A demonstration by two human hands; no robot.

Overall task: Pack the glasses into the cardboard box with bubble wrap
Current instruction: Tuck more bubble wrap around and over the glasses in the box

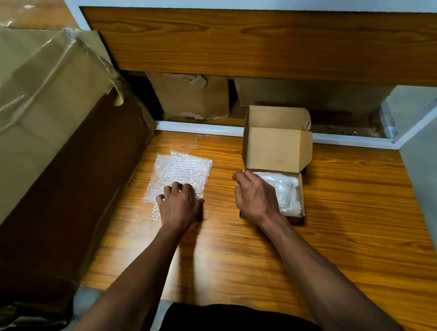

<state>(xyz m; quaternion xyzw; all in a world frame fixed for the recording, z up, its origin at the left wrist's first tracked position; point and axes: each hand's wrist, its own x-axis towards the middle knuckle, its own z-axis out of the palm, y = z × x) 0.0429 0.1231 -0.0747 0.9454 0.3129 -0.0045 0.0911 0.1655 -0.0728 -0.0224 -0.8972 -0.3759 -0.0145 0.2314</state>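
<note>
1. Small cardboard box (279, 152) toward the wooden desk's (357, 230) far edge, lid up, bubble-wrapped bundle (286, 192) inside.
2. Right hand (256, 199) curled over the box's near-left corner, gripping it.
3. Left hand (179, 204) pressed palm-down, unclenched, on the flat bubble wrap sheet (180, 175) just left.

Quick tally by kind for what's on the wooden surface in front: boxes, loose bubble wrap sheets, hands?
Small cardboard box, lid open: 1
Loose bubble wrap sheet: 1
Hands: 2, left hand on the sheet, right hand at the box
Total: 4
</note>
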